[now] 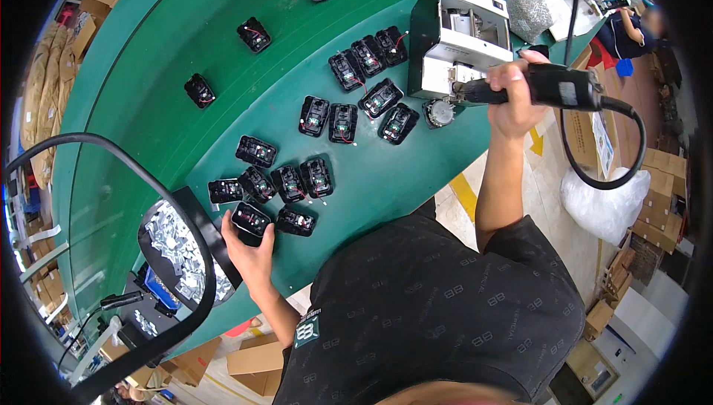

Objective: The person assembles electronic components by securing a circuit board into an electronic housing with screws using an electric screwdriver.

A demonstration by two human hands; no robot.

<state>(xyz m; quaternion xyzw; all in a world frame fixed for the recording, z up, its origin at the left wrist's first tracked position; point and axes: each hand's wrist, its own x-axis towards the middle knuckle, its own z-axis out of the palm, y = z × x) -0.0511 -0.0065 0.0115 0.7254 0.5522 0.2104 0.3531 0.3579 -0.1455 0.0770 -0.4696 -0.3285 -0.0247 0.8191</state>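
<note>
My left hand (252, 258) grips the sides of a black plastic housing (251, 219) with a circuit board inside, at the near left of the green bench. My right hand (514, 108) is wrapped round a black corded electric screwdriver (558, 87), held level. The screwdriver's tip points left at the front of a white and black screw feeder (468, 23); whether it touches a screw there is too small to tell. Several similar housings, such as one by my left hand (296, 220) and one mid-bench (343, 123), lie open side up. A round metal part (440, 113) sits below the feeder.
A black tray (200, 216) of small silvery metal parts (178, 249) stands left of my left hand. Behind, a green conveyor (160, 130) carries more housings (254, 34). A thick black cable (141, 167) arches across the left. A person (622, 34) is at the far right.
</note>
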